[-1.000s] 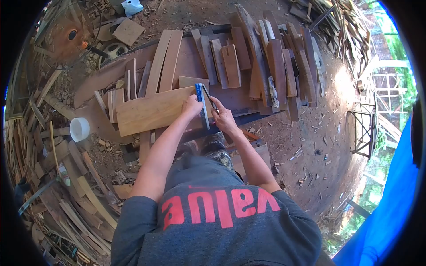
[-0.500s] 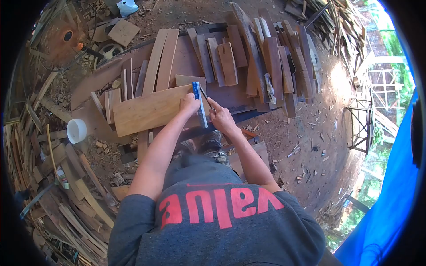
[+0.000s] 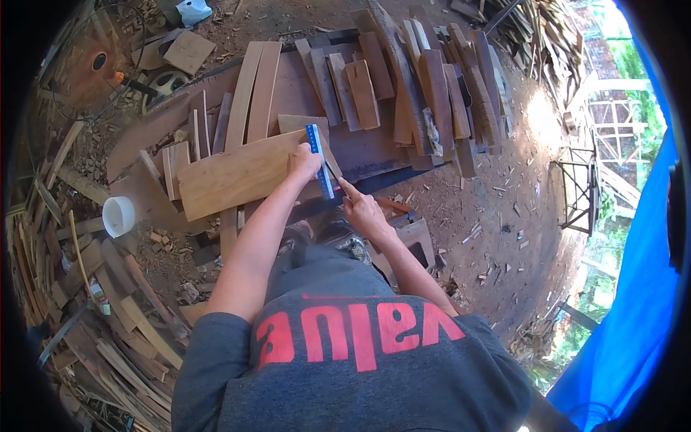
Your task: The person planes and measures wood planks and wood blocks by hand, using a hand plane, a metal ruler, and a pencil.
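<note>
A wide, pale wooden board (image 3: 237, 175) lies at a slant across the low bench in front of me. Over its right end runs a blue and white ruler (image 3: 324, 183), crosswise to the board's length. My left hand (image 3: 306, 163) grips the ruler near its middle, fingers curled, right at the board's end. Just right of the ruler, my right hand (image 3: 364, 214) is closed round a thin dark pencil-like tool (image 3: 332, 173), its forefinger stretched along it. The tool points up and left, towards the ruler's edge.
The bench (image 3: 252, 86) bears upright-leaning slats and a thick row of planks (image 3: 435, 93) at its right. A white bucket (image 3: 119, 216) stands left. Scrap timber (image 3: 129, 324) fills the lower left, a fan (image 3: 97, 65) the upper left, and a blue tarp (image 3: 619, 324) hangs right.
My right hand has drawn down along the ruler towards my body, the tool with it. The left hand still holds the ruler on the board; the whole view has shifted slightly.
</note>
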The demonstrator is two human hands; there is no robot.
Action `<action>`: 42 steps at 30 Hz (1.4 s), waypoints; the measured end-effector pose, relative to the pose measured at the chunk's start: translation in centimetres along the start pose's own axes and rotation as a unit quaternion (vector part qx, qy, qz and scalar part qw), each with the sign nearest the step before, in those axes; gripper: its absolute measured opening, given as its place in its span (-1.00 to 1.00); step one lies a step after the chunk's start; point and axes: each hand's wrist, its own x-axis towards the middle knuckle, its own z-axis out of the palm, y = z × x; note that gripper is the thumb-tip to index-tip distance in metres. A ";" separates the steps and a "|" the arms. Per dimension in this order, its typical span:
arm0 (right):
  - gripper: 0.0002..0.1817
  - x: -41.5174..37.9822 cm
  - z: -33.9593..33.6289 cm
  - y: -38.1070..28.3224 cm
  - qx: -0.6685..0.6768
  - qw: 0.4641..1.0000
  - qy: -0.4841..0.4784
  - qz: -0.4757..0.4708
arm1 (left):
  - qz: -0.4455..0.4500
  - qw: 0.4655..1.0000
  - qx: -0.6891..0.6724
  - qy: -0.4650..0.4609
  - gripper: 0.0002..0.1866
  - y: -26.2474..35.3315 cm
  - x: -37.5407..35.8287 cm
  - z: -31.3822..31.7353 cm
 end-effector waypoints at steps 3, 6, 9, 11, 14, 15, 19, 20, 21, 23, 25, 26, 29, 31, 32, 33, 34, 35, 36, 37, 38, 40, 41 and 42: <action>-0.45 -1.6 0.2 0.5 -0.013 1.000 -0.012 0.010 | 0.005 1.000 -0.005 -0.003 -0.84 0.2 -0.4 -0.2; -0.47 -2.9 1.3 3.6 -0.006 0.999 -0.038 -0.010 | 0.007 1.000 -0.010 -0.003 -0.85 0.7 -1.2 -0.6; -0.48 -5.8 0.4 4.8 -0.011 0.998 -0.064 -0.018 | 0.016 0.999 -0.029 -0.029 -0.87 0.3 -0.7 -0.9; -0.46 -6.5 -1.6 4.2 0.015 0.997 -0.070 0.032 | 0.016 0.994 -0.087 -0.071 -0.88 -0.3 0.2 -1.5; -0.47 -5.2 -2.3 3.8 0.094 0.995 0.037 -0.011 | 0.011 0.973 -0.167 -0.159 -0.89 -2.1 0.9 -2.9; -0.48 -4.4 -2.4 3.5 0.089 0.994 0.058 -0.022 | 0.013 0.961 -0.206 -0.185 -0.89 -2.7 1.2 -3.2; -0.48 -1.8 -2.7 1.7 0.087 0.995 0.033 0.025 | 0.032 0.957 -0.219 -0.189 -0.87 -3.1 0.6 -2.7; -0.47 -1.4 -2.6 1.3 0.100 0.994 0.024 0.033 | 0.042 0.965 -0.191 -0.173 -0.87 -3.0 0.6 -2.4; -0.47 -0.9 -2.4 1.0 0.114 0.993 0.014 0.041 | 0.044 0.972 -0.172 -0.155 -0.88 -3.0 0.5 -2.1; -0.47 0.0 -1.9 0.9 0.111 0.993 0.016 0.031 | 0.050 0.976 -0.159 -0.137 -0.86 -3.0 0.4 -1.8; -0.48 1.1 -1.2 1.2 0.107 0.994 0.017 0.022 | 0.058 0.983 -0.135 -0.113 -0.82 -2.7 0.2 -1.7; -0.48 1.7 -0.8 1.5 0.101 0.994 0.031 -0.004 | 0.057 0.983 -0.137 -0.110 -0.82 -2.5 0.0 -1.7; -0.47 3.3 -0.3 1.1 0.100 0.993 0.045 -0.036 | 0.039 0.987 -0.131 -0.087 -0.81 -2.2 0.0 -1.3; -0.47 4.3 -0.4 0.6 0.104 0.993 0.047 -0.042 | 0.036 0.989 -0.118 -0.078 -0.80 -1.6 -0.4 -1.5; -0.46 4.8 -0.5 0.4 0.099 0.994 0.041 -0.038 | 0.032 0.991 -0.104 -0.072 -0.80 -1.3 -0.6 -1.5; -0.46 5.3 -0.5 0.3 0.094 0.994 0.035 -0.033 | 0.031 0.991 -0.105 -0.071 -0.80 -1.0 -0.8 -1.6; -0.46 5.7 -0.5 0.1 0.094 0.994 0.035 -0.033 | 0.027 0.993 -0.095 -0.069 -0.79 -0.7 -0.8 -1.7; -0.46 6.1 -0.5 0.0 0.092 0.994 0.042 -0.042 | 0.023 0.994 -0.086 -0.068 -0.79 -0.5 -1.0 -1.7; -0.45 6.4 -0.4 0.0 0.090 0.993 0.050 -0.051 | 0.022 0.994 -0.087 -0.068 -0.79 -0.5 -0.9 -1.7; -0.45 6.7 -0.4 0.0 0.090 0.993 0.049 -0.050 | 0.021 0.993 -0.085 -0.074 -0.77 -0.4 -0.8 -1.7; -0.45 6.9 -0.4 -0.1 0.087 0.994 0.047 -0.051 | 0.020 0.993 -0.082 -0.079 -0.75 -0.4 -0.8 -1.7; -0.44 7.3 -0.3 -0.2 0.084 0.994 0.046 -0.052 | 0.015 0.994 -0.078 -0.081 -0.75 -0.3 -0.7 -1.8; -0.45 7.4 -0.3 -0.3 0.078 0.995 0.043 -0.045 | 0.011 0.994 -0.073 -0.085 -0.76 -0.2 -0.7 -1.8; -0.46 7.5 -0.4 -0.4 0.072 0.996 0.041 -0.039 | 0.011 0.994 -0.073 -0.085 -0.76 -0.1 -0.6 -1.7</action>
